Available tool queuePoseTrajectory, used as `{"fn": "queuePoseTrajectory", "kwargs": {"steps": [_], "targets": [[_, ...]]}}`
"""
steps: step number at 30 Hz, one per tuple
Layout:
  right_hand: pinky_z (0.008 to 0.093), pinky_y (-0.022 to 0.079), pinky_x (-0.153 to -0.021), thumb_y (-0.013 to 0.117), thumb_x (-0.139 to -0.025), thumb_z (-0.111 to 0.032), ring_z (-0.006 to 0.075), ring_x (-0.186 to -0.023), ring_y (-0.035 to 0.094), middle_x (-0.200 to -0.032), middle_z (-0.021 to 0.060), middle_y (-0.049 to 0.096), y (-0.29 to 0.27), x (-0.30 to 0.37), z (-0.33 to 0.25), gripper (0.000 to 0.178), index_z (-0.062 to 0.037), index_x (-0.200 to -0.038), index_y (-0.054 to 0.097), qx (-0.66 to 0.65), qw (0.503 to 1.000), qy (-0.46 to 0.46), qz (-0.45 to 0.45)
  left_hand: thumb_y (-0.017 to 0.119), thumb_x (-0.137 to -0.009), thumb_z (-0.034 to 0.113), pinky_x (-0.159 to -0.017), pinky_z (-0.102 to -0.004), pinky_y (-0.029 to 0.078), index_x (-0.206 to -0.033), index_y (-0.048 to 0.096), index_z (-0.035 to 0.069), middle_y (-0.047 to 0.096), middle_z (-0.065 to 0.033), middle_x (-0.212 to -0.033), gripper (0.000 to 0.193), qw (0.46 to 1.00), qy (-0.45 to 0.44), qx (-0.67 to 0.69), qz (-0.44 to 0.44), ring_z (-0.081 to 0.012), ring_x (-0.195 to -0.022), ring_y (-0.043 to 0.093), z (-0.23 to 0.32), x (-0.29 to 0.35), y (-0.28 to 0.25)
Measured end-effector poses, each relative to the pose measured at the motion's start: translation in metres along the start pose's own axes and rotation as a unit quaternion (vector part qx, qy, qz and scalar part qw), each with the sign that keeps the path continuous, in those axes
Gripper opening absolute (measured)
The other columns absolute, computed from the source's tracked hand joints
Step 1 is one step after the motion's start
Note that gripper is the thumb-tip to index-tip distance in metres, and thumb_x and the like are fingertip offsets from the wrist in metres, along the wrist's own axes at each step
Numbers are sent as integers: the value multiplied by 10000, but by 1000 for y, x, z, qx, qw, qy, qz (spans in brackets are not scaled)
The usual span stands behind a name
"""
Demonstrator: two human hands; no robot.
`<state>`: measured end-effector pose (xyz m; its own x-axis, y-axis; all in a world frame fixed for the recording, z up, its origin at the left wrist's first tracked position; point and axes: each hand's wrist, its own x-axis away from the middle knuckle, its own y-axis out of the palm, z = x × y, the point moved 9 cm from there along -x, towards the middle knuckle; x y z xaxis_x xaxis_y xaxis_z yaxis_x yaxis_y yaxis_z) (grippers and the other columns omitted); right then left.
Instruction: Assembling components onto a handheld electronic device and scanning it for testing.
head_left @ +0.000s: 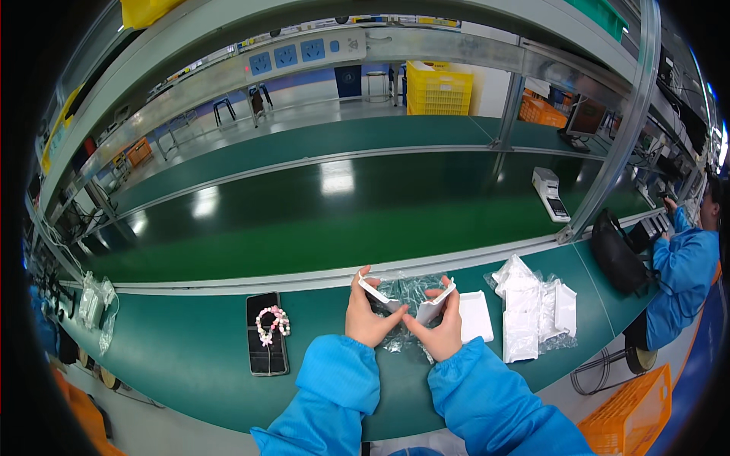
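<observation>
Hands, left hand (366, 314) and right hand (440, 328), pinch white plastic pieces (405, 302).

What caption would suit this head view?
Two hands, left hand and right hand, each hold a white plastic piece over a clear plastic bag.

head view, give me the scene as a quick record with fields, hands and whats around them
left hand: pinches a thin white plastic piece
right hand: grips a second white plastic piece
under the hands: clear plastic bag, crumpled
right of the hands: flat white part, then bagged white parts
left of the hands: dark phone with a bead charm
surface: green bench
behind: green conveyor belt
far right: another person's blue sleeve
</observation>
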<state>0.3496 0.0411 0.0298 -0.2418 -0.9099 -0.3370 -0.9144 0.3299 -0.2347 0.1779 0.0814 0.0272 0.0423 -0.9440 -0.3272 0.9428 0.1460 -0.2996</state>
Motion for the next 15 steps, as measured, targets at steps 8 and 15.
{"fn": "queuePoseTrajectory", "kwargs": {"steps": [8, 15], "targets": [[350, 440, -850, 812, -616, -184, 259, -1010, 521, -1111, 148, 486, -3, -1, -10, 910, 28, -1331, 289, -8, 1000, 13, 1, 838, -591, 201, -810, -340, 471, -1371, 271, 57, 501, -144, -1103, 976, 999, 27, -37, 23, -242, -954, 554, 11, 2, -8], [393, 472, -815, 800, -612, -258, 359, -1014, 530, -1153, 205, 457, -19, -7, -45, 935, 53, -1335, 296, 192, 973, -109, 63, 782, -605, 241, -900, -417, 383, -1389, 210, -29, 475, -188, -1174, 1007, 973, 70, -190, 108, -347, -1055, 478, 32, 4, -23]]}}
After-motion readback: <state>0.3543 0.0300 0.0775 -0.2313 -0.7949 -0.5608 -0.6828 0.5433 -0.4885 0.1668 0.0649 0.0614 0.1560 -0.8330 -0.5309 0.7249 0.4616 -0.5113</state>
